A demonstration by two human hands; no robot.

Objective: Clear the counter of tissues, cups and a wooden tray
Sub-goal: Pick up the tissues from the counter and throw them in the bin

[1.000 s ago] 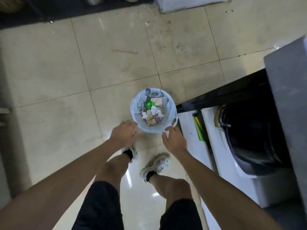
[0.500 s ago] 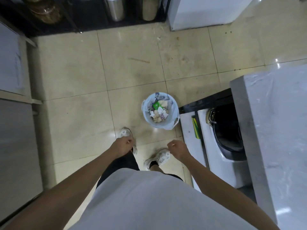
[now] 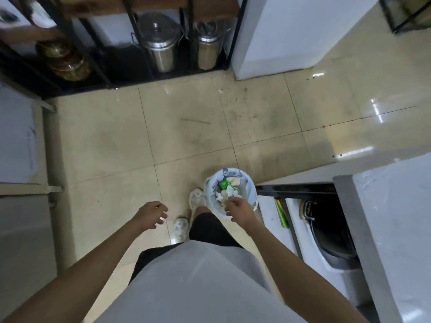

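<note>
While both hands hang loosely curled and hold nothing, the right hand [image 3: 240, 209] overlaps the white-lined round waste bin [image 3: 247, 183] of crumpled tissues [image 3: 229, 191]; the left hand [image 3: 152, 214] is above the beige tiled floor [image 3: 186, 127].

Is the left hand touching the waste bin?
Apart. The head view shows the left hand over bare floor tile, with a shoe between it and the waste bin.

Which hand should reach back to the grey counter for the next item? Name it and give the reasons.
Right, probably. The right hand hangs over the waste bin on the side of the grey counter, holding nothing visible. The left hand, fingers loosely curled, is over the floor across the body from it.
</note>
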